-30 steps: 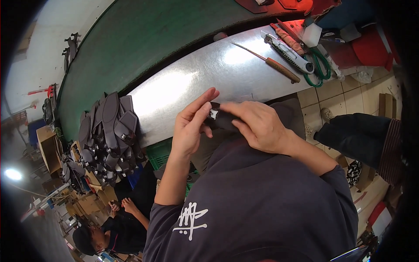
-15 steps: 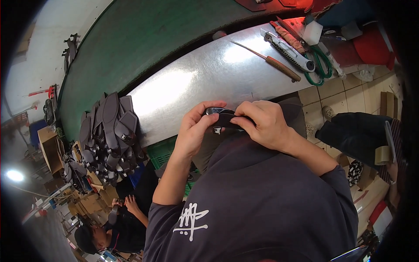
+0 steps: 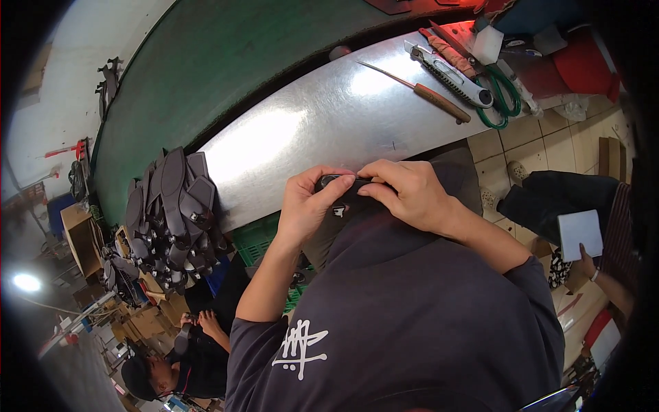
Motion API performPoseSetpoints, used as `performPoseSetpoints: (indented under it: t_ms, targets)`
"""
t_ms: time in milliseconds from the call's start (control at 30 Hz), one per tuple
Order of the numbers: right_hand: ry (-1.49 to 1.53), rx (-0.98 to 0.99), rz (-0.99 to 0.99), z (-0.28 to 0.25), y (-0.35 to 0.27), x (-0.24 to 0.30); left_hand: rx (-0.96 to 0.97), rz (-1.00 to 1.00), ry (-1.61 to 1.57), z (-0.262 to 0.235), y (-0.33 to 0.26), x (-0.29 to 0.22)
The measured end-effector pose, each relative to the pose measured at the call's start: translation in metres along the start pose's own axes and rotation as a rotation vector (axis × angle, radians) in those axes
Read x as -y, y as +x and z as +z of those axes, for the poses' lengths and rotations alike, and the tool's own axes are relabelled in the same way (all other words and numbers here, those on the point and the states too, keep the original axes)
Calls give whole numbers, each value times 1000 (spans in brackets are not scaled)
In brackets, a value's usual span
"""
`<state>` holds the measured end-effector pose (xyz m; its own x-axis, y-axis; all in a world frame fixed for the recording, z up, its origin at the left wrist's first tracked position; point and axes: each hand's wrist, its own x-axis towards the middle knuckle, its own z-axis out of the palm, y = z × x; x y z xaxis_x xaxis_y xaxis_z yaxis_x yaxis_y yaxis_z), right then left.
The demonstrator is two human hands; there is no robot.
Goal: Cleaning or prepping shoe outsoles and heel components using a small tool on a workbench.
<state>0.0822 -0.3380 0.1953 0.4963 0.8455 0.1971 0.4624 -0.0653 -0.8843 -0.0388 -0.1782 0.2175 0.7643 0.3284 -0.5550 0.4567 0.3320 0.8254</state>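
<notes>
Pinching a dark strip, left hand and right hand, by a metal bench with awl, cutter.

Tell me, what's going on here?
A person grips a dark piece with both hands, the left hand and right hand close together, just in front of a metal worktop. A pile of dark pieces is at the worktop's left end. A wooden-handled pointed tool and a cutter lie to the right, both out of the hands.
</notes>
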Motion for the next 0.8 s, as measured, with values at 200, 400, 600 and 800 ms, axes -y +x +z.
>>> performPoseSetpoints:
  t_ms: [200,400,600,800]
  targets:
    - [156,78,152,-7,8,7,37,65,99,-4,-2,3]
    - [400,337,338,-15,25,5,86,42,53,-12,-6,-4]
    - [-129,-308,-181,-33,59,-5,-222,83,-349,-51,-15,8]
    - [-650,-352,-107,-37,59,-56,-267,55,-646,-74,-13,39]
